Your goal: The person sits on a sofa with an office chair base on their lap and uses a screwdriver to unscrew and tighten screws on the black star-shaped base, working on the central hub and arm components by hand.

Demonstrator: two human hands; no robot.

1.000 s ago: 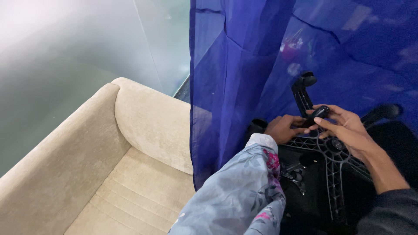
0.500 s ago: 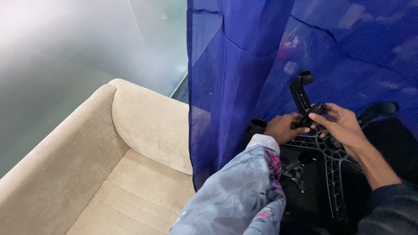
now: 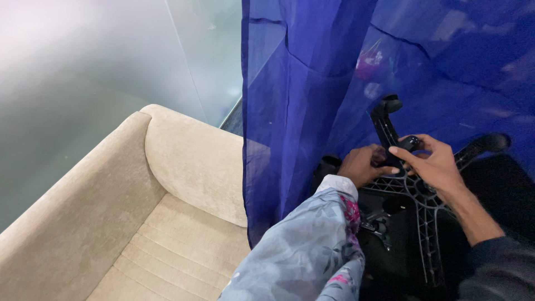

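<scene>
At far left a beige sofa [image 3: 167, 195] fills the lower corner, its arm and cushioned seat running toward the bottom edge, with a pale frosted glass wall [image 3: 100, 61] behind it. A sheer blue curtain [image 3: 301, 111] hangs from the top of the view and covers the right half, dimming whatever lies behind its upper part.

Below the curtain's hem a black chair base [image 3: 423, 223] lies upturned, its ribbed spokes spreading from a hub; one spoke points up toward the curtain and another runs right, each ending in a dark socket or wheel that is hard to make out through the cloth.

The left hand [image 3: 362, 164], in a grey floral sleeve [image 3: 312, 251], curls against the hub's left side, fingers bent; the sleeve and wrist hide what the palm grips, so its hold cannot be told for sure. Just right of it sits a small black part [image 3: 407, 144] at the hub, between the two hands. The right hand [image 3: 440, 167], in a dark sleeve, lies over the hub with fingers narrowly spread, fingertips [image 3: 397, 151] touching that part. The base's lower spoke is cut off at the bottom edge.
</scene>
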